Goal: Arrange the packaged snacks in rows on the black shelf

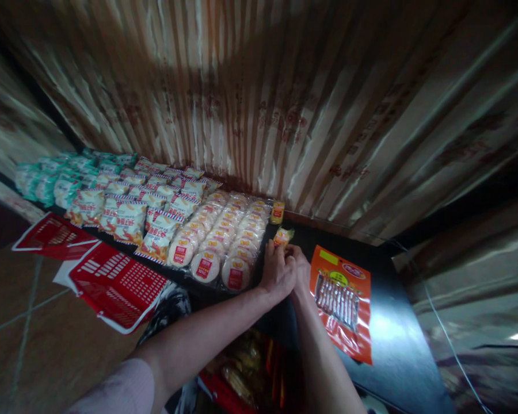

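My left hand [278,269] and my right hand [301,270] meet above the black table [391,316], fingers closed on a small yellow snack packet [284,236]. My fingers hide its lower part. Just behind it, another yellow packet [277,212] stands near the curtain. To the left of my hands run rows of round, clear-wrapped rice crackers [205,267] with red labels. On the right lies a flat orange snack bag [342,299] with a window showing stick-shaped pieces.
Farther left are rows of white-and-orange snack bags [129,221] and green packets [67,188]. A red plastic basket [116,282] sits off the table's front edge. A pleated curtain [250,103] hangs behind, and a thin cable [440,322] runs down at right.
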Available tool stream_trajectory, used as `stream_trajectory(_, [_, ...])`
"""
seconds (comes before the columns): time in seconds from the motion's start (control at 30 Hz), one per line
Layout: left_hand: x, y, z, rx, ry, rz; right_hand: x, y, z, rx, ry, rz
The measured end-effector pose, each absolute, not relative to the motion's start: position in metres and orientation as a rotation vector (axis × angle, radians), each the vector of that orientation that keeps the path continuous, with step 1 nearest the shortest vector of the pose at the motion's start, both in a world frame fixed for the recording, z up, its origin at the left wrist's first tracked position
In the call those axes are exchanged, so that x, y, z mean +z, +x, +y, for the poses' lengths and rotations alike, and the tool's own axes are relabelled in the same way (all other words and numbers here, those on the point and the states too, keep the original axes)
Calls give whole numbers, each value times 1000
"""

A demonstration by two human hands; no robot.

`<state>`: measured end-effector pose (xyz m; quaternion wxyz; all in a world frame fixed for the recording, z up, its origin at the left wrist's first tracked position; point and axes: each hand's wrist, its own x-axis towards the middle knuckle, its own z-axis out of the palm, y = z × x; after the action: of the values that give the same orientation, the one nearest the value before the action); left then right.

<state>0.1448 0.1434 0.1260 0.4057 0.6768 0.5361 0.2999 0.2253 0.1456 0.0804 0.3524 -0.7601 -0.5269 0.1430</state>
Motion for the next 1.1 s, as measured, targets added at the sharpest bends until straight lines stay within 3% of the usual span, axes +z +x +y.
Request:
stream_trajectory(0.53, [136, 151, 169, 703, 1831, 1381, 80, 228, 178, 242, -1996, -1371])
stream_trajectory(1.1, [103, 160, 203, 820, 1902, 1375, 86, 225, 202, 265, -2045, -1385])
